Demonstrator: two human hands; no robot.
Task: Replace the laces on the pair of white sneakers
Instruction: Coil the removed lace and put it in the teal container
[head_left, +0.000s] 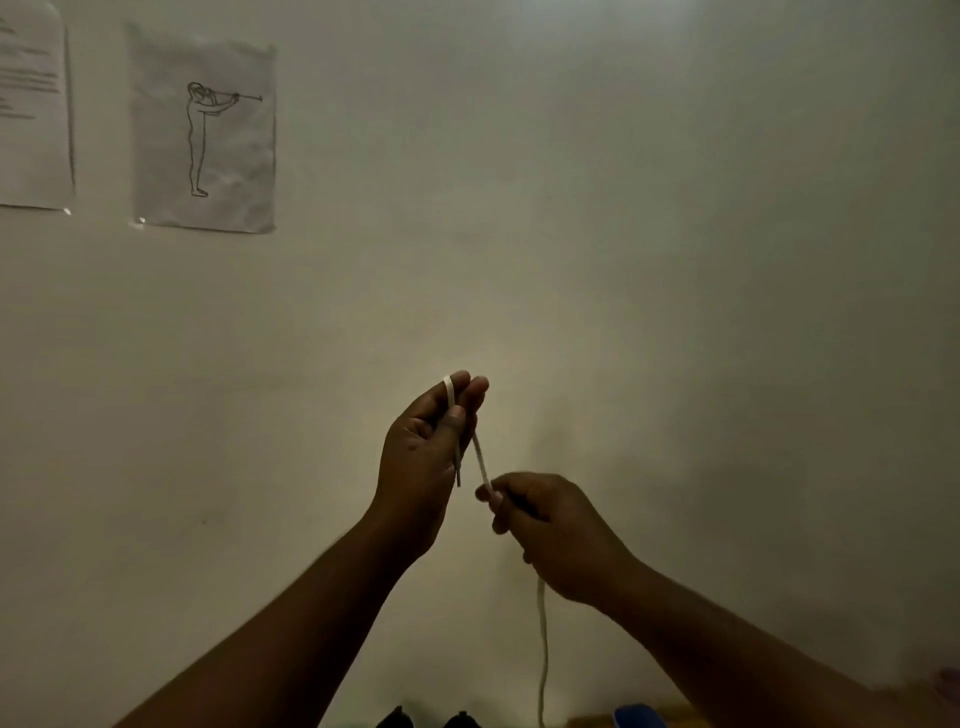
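Observation:
Both my hands are raised in front of a pale wall. A flat white lace (480, 457) is looped over the fingertips of my left hand (423, 467), my thumb pinning it, with its dark tip hanging below the thumb. The lace runs down to my right hand (556, 530), which pinches it, then hangs from under that hand to the bottom edge of the frame. No white sneakers are in view.
Two paper sheets are taped to the wall at upper left: a line drawing of a standing figure (202, 130) and a text sheet (31, 104). At the bottom edge are two dark shapes (426, 719) and a blue object (636, 716) on a tan surface.

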